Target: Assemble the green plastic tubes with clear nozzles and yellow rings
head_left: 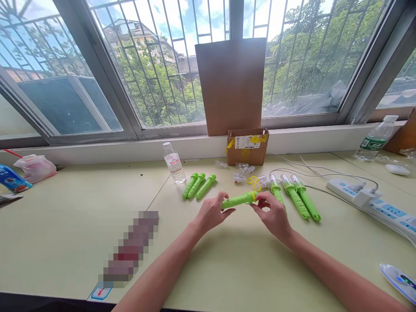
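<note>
My left hand (pixel 212 212) grips the plain end of a green tube (pixel 237 200), which lies nearly level above the table. At the tube's right end, the fingers of my right hand (pixel 272 213) pinch a yellow ring (pixel 254 196) around its collar. Left of the hands, several green tubes (pixel 196 186) without clear tips rest on the table. To the right lie several green tubes with clear tips (pixel 297 199), one partly behind my right hand. Clear plastic caps (pixel 239 177) and loose yellow rings (pixel 252 180) are just beyond the hands.
A cardboard box (pixel 246 154) stands by the window ledge, with a water bottle (pixel 174 164) to its left. At right are a power strip (pixel 373 201) with cables, another bottle (pixel 375 141) and a round white device (pixel 399 279). A pixelated patch (pixel 131 251) covers something at left.
</note>
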A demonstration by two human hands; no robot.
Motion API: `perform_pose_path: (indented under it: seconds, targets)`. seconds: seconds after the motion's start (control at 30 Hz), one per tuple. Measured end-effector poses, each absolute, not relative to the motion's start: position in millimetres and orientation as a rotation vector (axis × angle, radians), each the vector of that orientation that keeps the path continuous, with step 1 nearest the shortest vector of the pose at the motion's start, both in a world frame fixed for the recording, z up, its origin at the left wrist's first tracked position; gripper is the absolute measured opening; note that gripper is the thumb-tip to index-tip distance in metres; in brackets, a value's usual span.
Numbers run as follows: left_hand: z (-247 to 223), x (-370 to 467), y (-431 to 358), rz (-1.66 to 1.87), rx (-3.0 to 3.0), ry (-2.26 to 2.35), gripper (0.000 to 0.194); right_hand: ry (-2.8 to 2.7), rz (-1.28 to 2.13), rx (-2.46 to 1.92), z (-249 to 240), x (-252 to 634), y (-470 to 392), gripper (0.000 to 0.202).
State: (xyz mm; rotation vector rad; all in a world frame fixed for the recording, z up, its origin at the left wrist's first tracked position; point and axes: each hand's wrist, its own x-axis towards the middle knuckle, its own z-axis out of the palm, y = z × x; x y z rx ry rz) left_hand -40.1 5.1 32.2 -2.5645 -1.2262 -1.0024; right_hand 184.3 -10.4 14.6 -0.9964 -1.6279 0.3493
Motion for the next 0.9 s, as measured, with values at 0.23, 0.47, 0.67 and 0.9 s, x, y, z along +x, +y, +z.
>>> perform_pose_path:
  seconds: [0.23, 0.47, 0.67, 0.9]
  targets:
    - [32.7, -43.3, 7.2, -1.083, -2.449, -1.041, 0.012, -1.608, 0.358, -1.045, 16.3, 183.0, -12.4, 0.017]
    - [33.9, -42.8, 6.5, -1.098, -2.417, -1.025, 0.019, -1.621, 0.365, -1.057, 14.9, 181.0, -13.5, 0.021]
    - [35.5, -43.4, 5.7, -1.013, -2.4, -1.03, 0.022, -1.618, 0.379, -1.055, 16.8, 180.1, -14.1, 0.02]
    - [36.1, -43.2, 4.4, -0.993, -2.411, -1.006, 0.026, -1.619, 0.391, -1.071, 16.3, 179.8, -13.4, 0.023]
